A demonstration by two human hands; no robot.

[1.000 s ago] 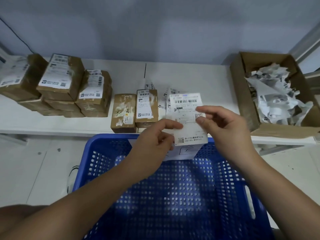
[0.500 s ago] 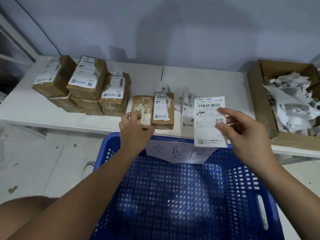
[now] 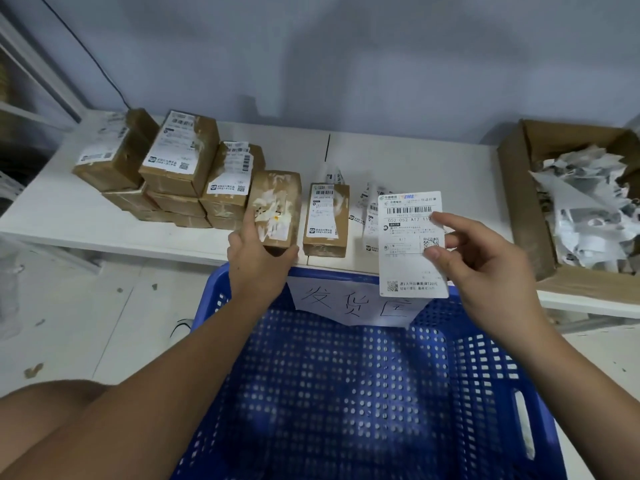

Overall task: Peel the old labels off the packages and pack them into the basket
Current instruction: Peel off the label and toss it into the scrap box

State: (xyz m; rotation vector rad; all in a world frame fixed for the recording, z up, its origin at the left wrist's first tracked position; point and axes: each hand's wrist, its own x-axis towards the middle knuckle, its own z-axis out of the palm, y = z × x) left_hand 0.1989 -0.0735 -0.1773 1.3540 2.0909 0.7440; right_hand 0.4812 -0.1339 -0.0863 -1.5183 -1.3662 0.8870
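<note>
Two hands are in my view, and I count two packages standing alone near the counter's front edge, plus a stack at the left whose full number I cannot tell; three of its top boxes show white labels. My left hand reaches forward, arm extended over the blue basket's left rim, thumb and fingers curled round the near end of the stripped package, whose top carries only torn white label residue. Just to its right, apart from it, stands the labelled package. My right hand is raised over the basket's far rim, thumb and forefinger pinching the right edge of one loose label, held upright and facing me. A few curled label scraps lie on the counter behind that label. One cardboard box at the right holds a heap of crumpled paper. The basket sits below the counter edge with one handwritten paper sign on its far wall.
</note>
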